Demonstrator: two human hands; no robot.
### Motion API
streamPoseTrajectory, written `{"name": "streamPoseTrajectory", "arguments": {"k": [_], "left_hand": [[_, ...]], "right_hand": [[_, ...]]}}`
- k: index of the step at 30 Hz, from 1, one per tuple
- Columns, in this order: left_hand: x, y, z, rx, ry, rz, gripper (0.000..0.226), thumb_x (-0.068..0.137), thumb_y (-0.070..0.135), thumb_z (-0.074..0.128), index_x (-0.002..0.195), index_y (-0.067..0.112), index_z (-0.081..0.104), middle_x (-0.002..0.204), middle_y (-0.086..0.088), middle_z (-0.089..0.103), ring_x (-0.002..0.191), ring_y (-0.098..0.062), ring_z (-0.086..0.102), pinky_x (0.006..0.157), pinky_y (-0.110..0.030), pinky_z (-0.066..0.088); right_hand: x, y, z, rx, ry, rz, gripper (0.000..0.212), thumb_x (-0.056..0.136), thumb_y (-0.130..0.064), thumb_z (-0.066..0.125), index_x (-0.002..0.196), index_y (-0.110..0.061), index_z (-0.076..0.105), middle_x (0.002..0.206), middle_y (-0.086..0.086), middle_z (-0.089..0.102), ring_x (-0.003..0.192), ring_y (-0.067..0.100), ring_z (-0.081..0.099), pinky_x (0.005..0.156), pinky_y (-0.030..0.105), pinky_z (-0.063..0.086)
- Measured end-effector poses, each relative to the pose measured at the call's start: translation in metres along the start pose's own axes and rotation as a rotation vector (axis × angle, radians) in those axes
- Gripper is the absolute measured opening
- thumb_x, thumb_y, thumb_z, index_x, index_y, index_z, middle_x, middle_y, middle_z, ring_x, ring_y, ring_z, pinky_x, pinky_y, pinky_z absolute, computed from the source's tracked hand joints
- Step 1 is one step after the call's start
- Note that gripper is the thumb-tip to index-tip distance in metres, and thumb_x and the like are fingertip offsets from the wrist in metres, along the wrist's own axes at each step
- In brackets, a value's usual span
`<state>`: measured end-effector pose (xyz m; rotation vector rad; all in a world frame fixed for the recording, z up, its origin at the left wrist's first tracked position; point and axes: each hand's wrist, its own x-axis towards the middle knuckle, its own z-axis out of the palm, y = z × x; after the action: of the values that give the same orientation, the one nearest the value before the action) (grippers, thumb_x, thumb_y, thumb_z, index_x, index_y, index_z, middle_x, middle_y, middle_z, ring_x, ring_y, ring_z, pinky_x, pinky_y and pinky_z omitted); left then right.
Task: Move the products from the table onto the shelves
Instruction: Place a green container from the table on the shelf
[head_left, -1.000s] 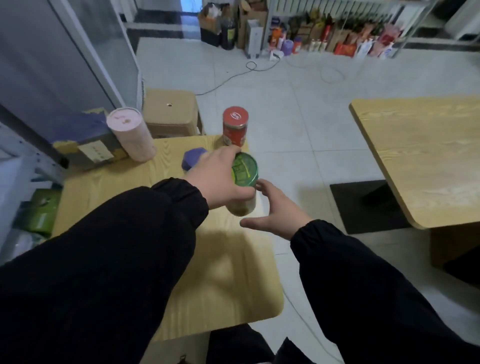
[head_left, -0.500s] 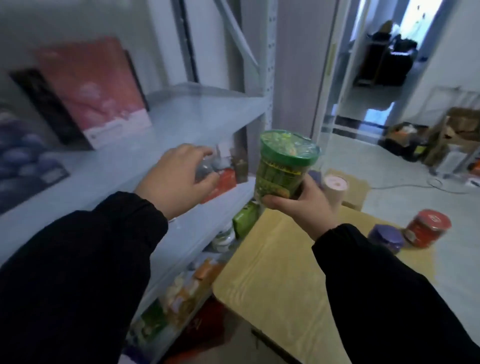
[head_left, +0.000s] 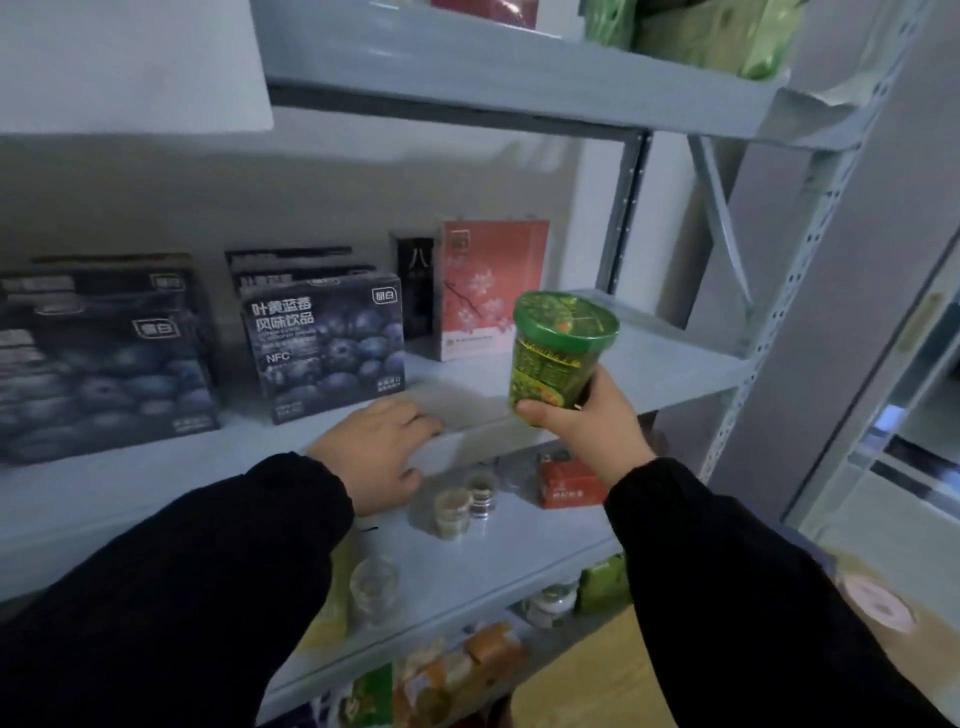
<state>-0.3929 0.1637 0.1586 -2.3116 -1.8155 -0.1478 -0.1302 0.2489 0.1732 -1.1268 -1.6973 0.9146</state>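
My right hand (head_left: 589, 423) grips a green cup with a green lid (head_left: 558, 349) by its base, held upright just in front of the grey middle shelf (head_left: 665, 371). My left hand (head_left: 376, 449) rests on the front edge of that shelf, fingers laid flat over the board, thumb under the lip. It holds nothing. A bare stretch of shelf lies behind the cup, to the right of a pink box (head_left: 488, 288).
Dark blueberry drink boxes (head_left: 327, 345) and a pink box stand on the middle shelf. Small jars (head_left: 462, 506) and a red box (head_left: 569, 480) sit on the shelf below. The upright post (head_left: 779, 306) rises at right. The wooden table (head_left: 597, 680) with a pink tube (head_left: 878, 605) is at lower right.
The view has turned from the table to the shelf. The green cup went from my left hand to my right and rose to the middle shelf. My left hand moved onto the shelf edge.
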Motion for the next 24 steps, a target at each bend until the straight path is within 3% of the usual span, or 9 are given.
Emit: {"name": "streamPoseTrajectory", "arguments": {"k": [3, 9, 12, 18, 24], "left_hand": [[0.003, -0.003, 0.009, -0.02, 0.055, -0.005, 0.054, 0.079, 0.042, 0.055, 0.131, 0.026, 0.051, 0.124, 0.001, 0.051, 0.112, -0.023, 0.048, 0.099, -0.035, 0.042], [0.002, -0.003, 0.011, -0.101, 0.085, -0.072, 0.052, 0.079, 0.05, 0.053, 0.129, 0.036, 0.047, 0.123, 0.01, 0.045, 0.115, -0.015, 0.043, 0.1, -0.035, 0.041], [0.002, 0.001, 0.012, -0.109, 0.116, -0.117, 0.049, 0.083, 0.049, 0.055, 0.13, 0.034, 0.052, 0.123, 0.011, 0.048, 0.118, -0.014, 0.042, 0.102, -0.032, 0.04], [0.005, 0.004, 0.012, -0.066, 0.141, -0.152, 0.047, 0.079, 0.04, 0.063, 0.123, 0.025, 0.06, 0.118, 0.004, 0.055, 0.111, -0.02, 0.05, 0.099, -0.03, 0.04], [0.007, 0.009, 0.014, -0.032, 0.185, -0.16, 0.046, 0.076, 0.031, 0.069, 0.12, 0.019, 0.062, 0.116, -0.002, 0.057, 0.105, -0.025, 0.054, 0.095, -0.041, 0.047]], "right_hand": [[0.041, -0.005, 0.006, -0.167, -0.122, -0.05, 0.073, 0.068, -0.032, 0.095, 0.129, -0.023, 0.057, 0.114, -0.012, 0.068, 0.102, 0.005, 0.065, 0.074, 0.012, 0.045], [0.102, 0.015, 0.007, -0.459, -0.358, -0.056, 0.08, 0.067, -0.058, 0.087, 0.133, -0.027, 0.053, 0.12, -0.009, 0.068, 0.11, 0.014, 0.064, 0.094, 0.033, 0.05], [0.109, 0.032, 0.013, -0.496, -0.321, -0.079, 0.079, 0.06, -0.074, 0.072, 0.126, -0.033, 0.056, 0.114, -0.01, 0.071, 0.104, 0.015, 0.067, 0.092, 0.038, 0.054], [0.111, 0.042, 0.022, -0.752, -0.263, -0.225, 0.067, 0.076, -0.074, 0.059, 0.11, -0.016, 0.062, 0.107, 0.007, 0.061, 0.103, 0.03, 0.057, 0.09, 0.042, 0.047], [0.108, 0.042, 0.023, -0.779, -0.262, -0.227, 0.075, 0.078, -0.072, 0.047, 0.122, -0.013, 0.059, 0.121, 0.012, 0.06, 0.113, 0.034, 0.055, 0.099, 0.045, 0.045]]}}
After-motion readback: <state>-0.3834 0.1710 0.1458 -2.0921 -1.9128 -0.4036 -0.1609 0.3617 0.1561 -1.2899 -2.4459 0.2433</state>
